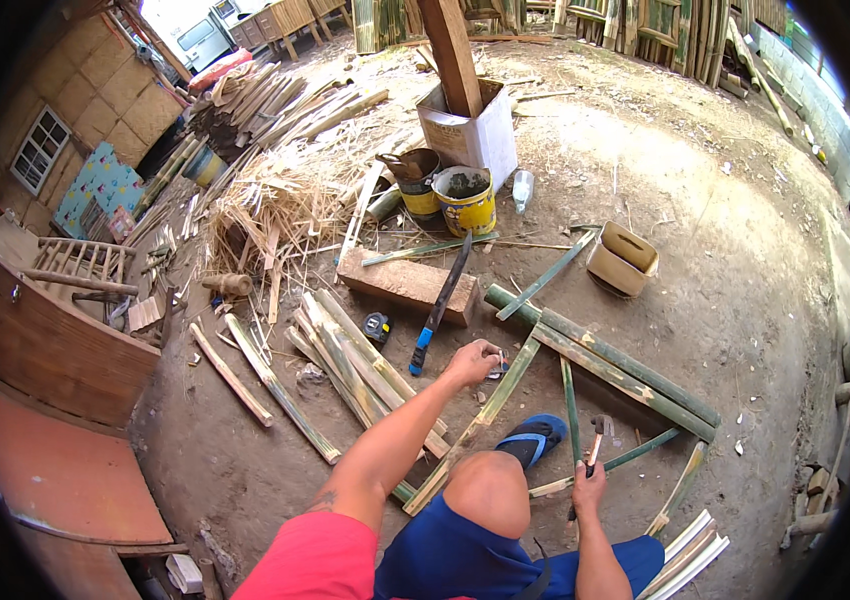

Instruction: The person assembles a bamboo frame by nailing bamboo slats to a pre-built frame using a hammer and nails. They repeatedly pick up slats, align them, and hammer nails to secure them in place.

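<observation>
My left hand (473, 362) reaches forward and pinches a small object against a split green bamboo strip (485, 412) lying on the dirt ground. My right hand (588, 488) grips the handle of a hammer (597, 436), its head raised a little above another thin bamboo strip (571, 405). A thicker green bamboo pole (605, 362) crosses in front of both strips. My foot in a blue sandal (535, 438) rests between the strips, with my knee above it.
A long machete with a blue handle (440, 305) leans on a wooden block (407, 285). A tape measure (377, 328) lies by split bamboo pieces (345, 365). Two yellow buckets (467, 200), a cardboard box (470, 130), a tan container (623, 260) and bamboo shavings (275, 200) lie beyond.
</observation>
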Demonstrator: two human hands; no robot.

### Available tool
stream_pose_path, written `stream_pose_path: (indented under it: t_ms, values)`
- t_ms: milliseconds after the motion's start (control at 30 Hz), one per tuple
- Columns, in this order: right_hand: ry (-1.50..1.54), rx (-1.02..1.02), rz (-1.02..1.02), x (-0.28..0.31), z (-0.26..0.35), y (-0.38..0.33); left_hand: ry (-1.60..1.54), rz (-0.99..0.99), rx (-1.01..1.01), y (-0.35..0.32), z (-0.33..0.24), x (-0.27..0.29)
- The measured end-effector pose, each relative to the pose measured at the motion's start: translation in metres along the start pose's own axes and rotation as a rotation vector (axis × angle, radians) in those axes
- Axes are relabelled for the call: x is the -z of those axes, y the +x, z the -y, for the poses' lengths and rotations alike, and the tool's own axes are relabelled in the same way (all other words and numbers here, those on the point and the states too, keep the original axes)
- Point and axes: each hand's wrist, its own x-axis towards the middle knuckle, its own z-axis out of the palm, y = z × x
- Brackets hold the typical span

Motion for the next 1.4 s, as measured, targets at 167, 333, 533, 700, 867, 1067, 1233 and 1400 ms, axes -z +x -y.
stream_pose_path:
  t_ms: [167,333,533,700,867,1067,1233,1400]
  values:
    - [-0.101,0.067,0.009,0.008,-0.010,-0.002,0.104,0.130,-0.269,-0.055,-0.101,0.018]
    - [-0.006,0.037,0.027,0.014,-0.021,-0.020,0.207,0.224,-0.547,-0.122,-0.217,0.022]
    - [-0.069,-0.050,-0.058,0.015,-0.028,-0.024,0.544,0.365,-0.927,-0.222,-0.310,-0.018]
    - [0.063,-0.008,-0.166,0.024,-0.038,-0.018,0.671,0.633,-1.086,-0.256,-0.332,-0.081]
    - [-0.047,-0.069,-0.146,0.024,-0.041,-0.014,0.829,0.645,-1.048,-0.251,-0.299,-0.127]
    - [-0.061,-0.065,-0.063,0.023,-0.029,-0.014,0.827,0.843,-0.933,-0.249,-0.281,-0.144]
    - [-0.098,-0.007,0.053,0.033,-0.005,-0.013,0.740,0.683,-0.900,-0.240,-0.282,-0.147]
    - [-0.174,0.080,0.299,0.040,0.028,0.003,0.795,0.572,-0.863,-0.237,-0.274,-0.148]
